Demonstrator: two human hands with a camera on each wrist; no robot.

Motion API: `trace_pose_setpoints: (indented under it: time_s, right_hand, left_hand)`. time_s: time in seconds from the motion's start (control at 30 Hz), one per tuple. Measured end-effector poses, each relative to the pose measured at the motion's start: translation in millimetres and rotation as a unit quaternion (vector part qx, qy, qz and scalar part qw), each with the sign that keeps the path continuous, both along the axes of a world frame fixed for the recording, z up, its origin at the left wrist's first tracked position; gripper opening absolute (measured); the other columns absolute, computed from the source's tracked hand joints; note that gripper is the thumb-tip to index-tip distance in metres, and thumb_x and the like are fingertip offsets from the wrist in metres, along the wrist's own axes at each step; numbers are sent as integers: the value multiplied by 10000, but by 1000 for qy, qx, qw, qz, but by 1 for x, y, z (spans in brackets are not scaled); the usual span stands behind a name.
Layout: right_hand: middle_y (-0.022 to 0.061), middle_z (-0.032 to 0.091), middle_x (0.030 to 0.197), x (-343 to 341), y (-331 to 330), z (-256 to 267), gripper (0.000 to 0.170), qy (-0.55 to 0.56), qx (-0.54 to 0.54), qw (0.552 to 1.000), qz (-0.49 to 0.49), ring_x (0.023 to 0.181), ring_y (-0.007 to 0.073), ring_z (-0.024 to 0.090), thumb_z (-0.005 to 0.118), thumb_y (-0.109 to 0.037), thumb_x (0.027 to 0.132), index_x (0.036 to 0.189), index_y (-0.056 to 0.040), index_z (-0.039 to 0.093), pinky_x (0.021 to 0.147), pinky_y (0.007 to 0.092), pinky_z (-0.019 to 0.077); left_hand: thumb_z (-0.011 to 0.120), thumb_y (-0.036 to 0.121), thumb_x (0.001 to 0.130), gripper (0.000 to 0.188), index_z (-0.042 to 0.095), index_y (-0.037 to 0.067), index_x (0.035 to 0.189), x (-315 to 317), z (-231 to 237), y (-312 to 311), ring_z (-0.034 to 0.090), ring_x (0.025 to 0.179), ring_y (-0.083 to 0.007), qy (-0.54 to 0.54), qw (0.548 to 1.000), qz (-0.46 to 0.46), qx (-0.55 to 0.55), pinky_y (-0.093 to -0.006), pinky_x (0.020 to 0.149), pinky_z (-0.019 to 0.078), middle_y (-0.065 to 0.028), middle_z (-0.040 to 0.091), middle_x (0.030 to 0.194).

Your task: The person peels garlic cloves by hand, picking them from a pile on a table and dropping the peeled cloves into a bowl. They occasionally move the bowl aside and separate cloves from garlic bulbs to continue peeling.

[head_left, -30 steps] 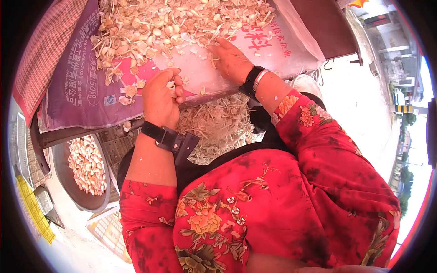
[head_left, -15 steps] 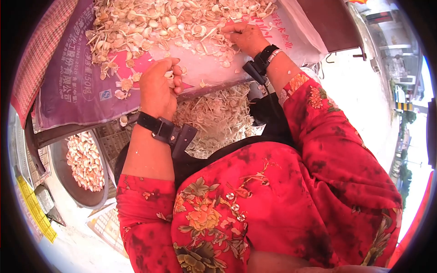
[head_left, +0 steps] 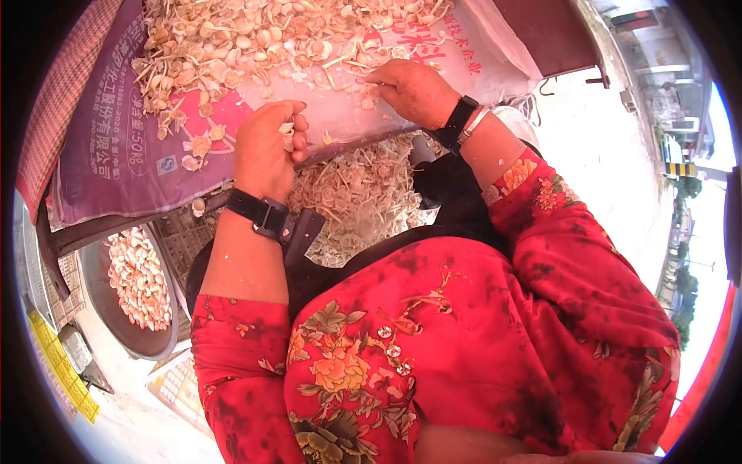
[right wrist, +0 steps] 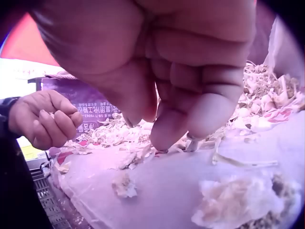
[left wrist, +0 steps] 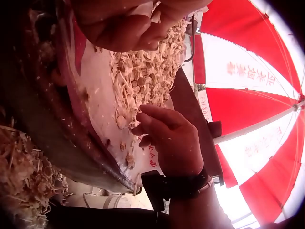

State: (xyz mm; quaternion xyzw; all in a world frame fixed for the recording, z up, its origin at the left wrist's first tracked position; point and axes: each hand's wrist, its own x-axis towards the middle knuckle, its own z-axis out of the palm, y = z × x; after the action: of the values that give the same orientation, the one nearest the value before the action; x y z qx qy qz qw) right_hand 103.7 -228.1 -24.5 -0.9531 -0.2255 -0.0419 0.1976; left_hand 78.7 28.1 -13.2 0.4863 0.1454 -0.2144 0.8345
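Apparently the work is partway along. From my remote seat, the head view gives me a grey basin point(head_left: 144, 342) beside the bench point(head_left: 550, 39), with a good heap of loose cloves point(head_left: 139, 278) in it, which I take as the finished share. What I judge to be left is larger: a wide spread of garlic point(head_left: 255, 42), mixed with dry stalks, lies over the purple sack point(head_left: 116, 193) on the bench and runs out of my picture. A mound of husks point(head_left: 363, 197) sits below the near edge; I read it as waste.

I see the left hand point(head_left: 267, 155) curled round some pale pieces point(head_left: 287, 135) at the near side of the sack. The right hand point(head_left: 421, 93) has its thumb and fingers apart, tips down by the near fringe of the spread.

Only the right wrist view brings me under that palm, where fingertips point(right wrist: 164, 136) meet small bits I cannot identify. Only the left wrist view shows me the ribs of the red-and-white umbrella point(left wrist: 228, 109). I find the basin in neither wrist picture.
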Motion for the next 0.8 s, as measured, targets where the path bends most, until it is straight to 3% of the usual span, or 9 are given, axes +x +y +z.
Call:
trace_pose_setpoints:
  time_s: [0.07, 0.2, 0.3, 0.43, 0.47, 0.57, 0.6, 0.8]
  right_hand:
    - [106, 626, 924, -5, 11, -7, 204, -15, -71, 996, 45, 914, 297, 597, 567, -126, 824, 997, -52, 646, 807, 375, 492]
    - [112, 634, 897, -12, 26, -10, 167, 31, -97, 994, 36, 883, 299, 605, 601, -162, 828, 948, -58, 656, 774, 382, 497]
    - [123, 651, 854, -14, 34, 28, 171, 179, -70, 978, 81, 828, 303, 621, 627, -198, 838, 925, -56, 669, 731, 376, 503]
    - [137, 654, 818, 17, 21, 26, 151, 7, 48, 999, 8, 781, 303, 629, 630, -179, 837, 913, -58, 677, 691, 366, 507]
    - [135, 658, 837, 30, 16, 19, 143, -32, 18, 999, -19, 795, 312, 631, 590, -147, 842, 917, -63, 677, 707, 377, 510]
    - [144, 658, 870, 69, 4, -9, 160, -6, -84, 995, -46, 823, 327, 631, 544, -125, 838, 910, -70, 676, 728, 398, 505]
    - [154, 654, 898, 66, 18, 7, 170, 78, -164, 980, -78, 841, 339, 627, 526, -137, 830, 903, -74, 665, 749, 416, 497]
    - [173, 641, 854, 59, 23, 0, 138, 61, -170, 979, -94, 813, 334, 627, 556, -142, 810, 898, -66, 628, 725, 400, 491]
  left_hand:
    - [535, 170, 875, 203, 579, -9, 960, 0, 0, 0, 480, 535, -104, -1, 1000, 1, 1, -238, 459, 368, -37, 559, 707]
    - [528, 163, 875, 198, 582, -9, 958, 1, 2, 1, 476, 527, -101, -2, 1000, -3, 7, -232, 450, 360, -34, 555, 703]
    - [526, 164, 876, 197, 586, -7, 953, -2, 7, 1, 475, 521, -98, -5, 1000, -4, 15, -224, 442, 354, -31, 554, 703]
    - [523, 161, 876, 189, 590, -3, 942, -2, 7, 4, 472, 536, -100, -12, 1000, -15, 6, -229, 456, 354, -32, 551, 712]
    - [525, 162, 876, 188, 592, -3, 939, -2, 7, 4, 470, 542, -100, -13, 1000, -15, 6, -230, 461, 353, -32, 550, 715]
    - [529, 166, 877, 189, 595, -1, 935, -2, 9, 5, 466, 557, -102, -17, 1000, -14, 13, -234, 470, 349, -32, 547, 723]
    - [530, 168, 877, 190, 596, -1, 934, -2, 9, 5, 464, 561, -103, -16, 1000, -15, 16, -235, 473, 347, -33, 546, 725]
    - [536, 170, 870, 191, 599, 1, 933, 0, 8, 4, 461, 559, -102, -14, 1000, -15, 12, -235, 469, 342, -31, 548, 727]
